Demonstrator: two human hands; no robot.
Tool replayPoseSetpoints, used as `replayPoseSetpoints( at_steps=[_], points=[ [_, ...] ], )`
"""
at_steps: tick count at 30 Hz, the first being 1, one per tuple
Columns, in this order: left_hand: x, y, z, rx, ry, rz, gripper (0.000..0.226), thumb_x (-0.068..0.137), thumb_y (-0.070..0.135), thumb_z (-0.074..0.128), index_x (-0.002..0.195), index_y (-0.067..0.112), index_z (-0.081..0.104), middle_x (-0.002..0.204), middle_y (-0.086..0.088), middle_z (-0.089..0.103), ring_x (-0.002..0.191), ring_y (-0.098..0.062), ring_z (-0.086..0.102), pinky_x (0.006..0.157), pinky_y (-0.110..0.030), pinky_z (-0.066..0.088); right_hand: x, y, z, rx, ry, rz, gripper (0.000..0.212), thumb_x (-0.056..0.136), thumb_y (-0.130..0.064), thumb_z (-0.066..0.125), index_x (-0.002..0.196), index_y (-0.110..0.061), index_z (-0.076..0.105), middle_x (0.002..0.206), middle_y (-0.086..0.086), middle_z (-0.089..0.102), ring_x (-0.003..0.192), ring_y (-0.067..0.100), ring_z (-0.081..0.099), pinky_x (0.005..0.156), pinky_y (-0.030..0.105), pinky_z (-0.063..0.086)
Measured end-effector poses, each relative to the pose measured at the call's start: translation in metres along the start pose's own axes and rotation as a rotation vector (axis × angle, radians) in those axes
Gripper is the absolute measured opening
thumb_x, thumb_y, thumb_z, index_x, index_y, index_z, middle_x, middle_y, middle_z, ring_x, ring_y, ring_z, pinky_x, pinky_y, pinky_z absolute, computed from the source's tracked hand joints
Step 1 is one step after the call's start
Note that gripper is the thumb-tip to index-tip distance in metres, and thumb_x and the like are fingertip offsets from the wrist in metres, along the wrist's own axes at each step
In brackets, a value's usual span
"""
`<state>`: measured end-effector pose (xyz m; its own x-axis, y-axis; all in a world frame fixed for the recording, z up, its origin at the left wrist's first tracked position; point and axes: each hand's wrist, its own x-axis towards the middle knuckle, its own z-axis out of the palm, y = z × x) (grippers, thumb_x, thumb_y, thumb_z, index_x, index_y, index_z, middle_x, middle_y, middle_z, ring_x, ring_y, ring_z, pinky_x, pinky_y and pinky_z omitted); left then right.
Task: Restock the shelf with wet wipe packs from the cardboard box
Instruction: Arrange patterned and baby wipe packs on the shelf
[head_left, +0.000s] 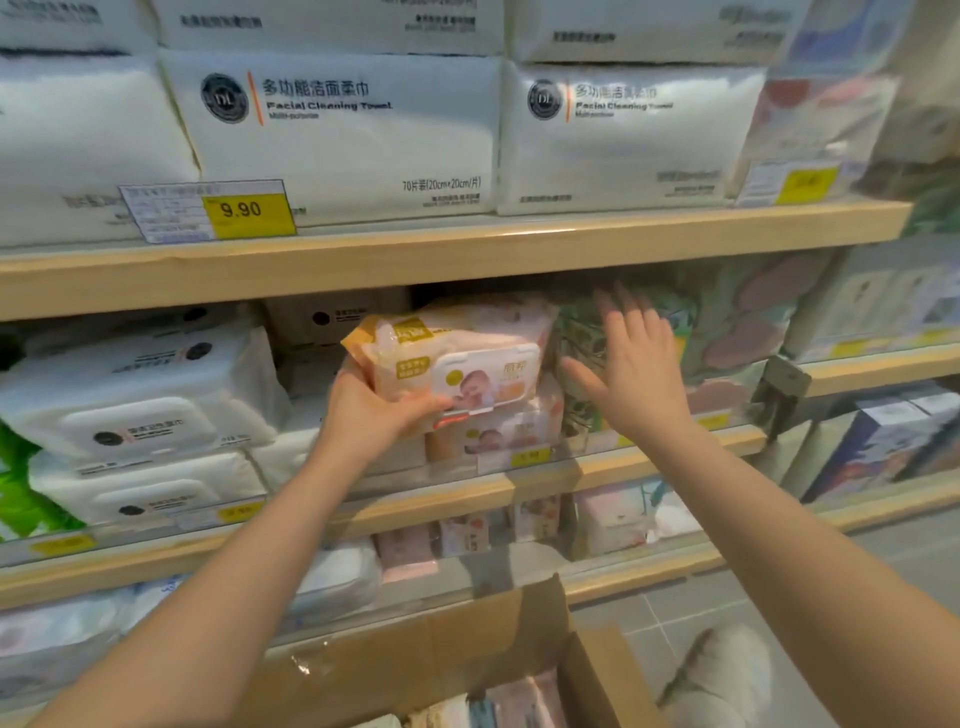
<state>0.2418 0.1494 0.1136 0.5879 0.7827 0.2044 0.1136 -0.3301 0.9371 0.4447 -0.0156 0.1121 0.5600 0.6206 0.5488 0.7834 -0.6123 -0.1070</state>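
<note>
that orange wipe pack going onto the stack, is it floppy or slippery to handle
Probably soft but not limp: the orange wipe pack keeps its block shape with only the left hand gripping one end. Its glossy film wrap looks likely to slide. The flat hard lid should help it sit steadily on the pack below.

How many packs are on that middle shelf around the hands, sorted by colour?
Orange baby wipe packs: 2, one held by the left hand at, one on the shelf beneath it
White packs with black dot logo, stacked at left: 2
Total: 4; packs further back are too blurred to count.
</note>
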Motion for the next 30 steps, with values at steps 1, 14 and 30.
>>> replayPoseSetpoints(
  at_steps=[1, 14, 30],
  points=[
    [0.003, -0.004, 0.002, -0.005, 0.008, -0.008, 0.068, 0.057, 0.015, 0.088, 0.112, 0.023, 0.048, 0.096, 0.016, 0.06, 0.088, 0.002, 0.058, 0.076, -0.017, 0.046, 0.005, 0.001, 0.004, -0.008, -0.017, 0.01, 0.068, 0.09, -0.048, 0.052, 0.143, -0.01, 0.032, 0.145, 0.015, 0.038, 0.135, 0.033, 0.029, 0.111, 0.046, 0.02],
    [0.02, -0.033, 0.045, 0.525, 0.078, -0.042, 0.079, 0.04, 0.088, 0.058, 0.09, 0.026, 0.063, 0.097, -0.003, 0.068, 0.104, -0.027, 0.054, 0.101, -0.041, 0.033, 0.008, 0.009, 0.021, -0.015, 0.08, 0.023, 0.042, 0.091, -0.028, 0.056, 0.126, -0.006, 0.053, 0.117, 0.017, 0.059, 0.105, 0.036, 0.051, 0.097, 0.045, 0.033],
    [0.039, -0.044, 0.04, 0.449, 0.008, -0.067, 0.096, 0.041, 0.081, 0.068, 0.114, 0.02, 0.054, 0.11, 0.002, 0.059, 0.104, -0.023, 0.055, 0.084, -0.033, 0.048, 0.007, 0.001, 0.009, -0.005, -0.047, 0.065, 0.053, 0.09, -0.04, 0.054, 0.131, -0.006, 0.048, 0.123, 0.017, 0.055, 0.116, 0.036, 0.046, 0.106, 0.048, 0.028]
  ],
)
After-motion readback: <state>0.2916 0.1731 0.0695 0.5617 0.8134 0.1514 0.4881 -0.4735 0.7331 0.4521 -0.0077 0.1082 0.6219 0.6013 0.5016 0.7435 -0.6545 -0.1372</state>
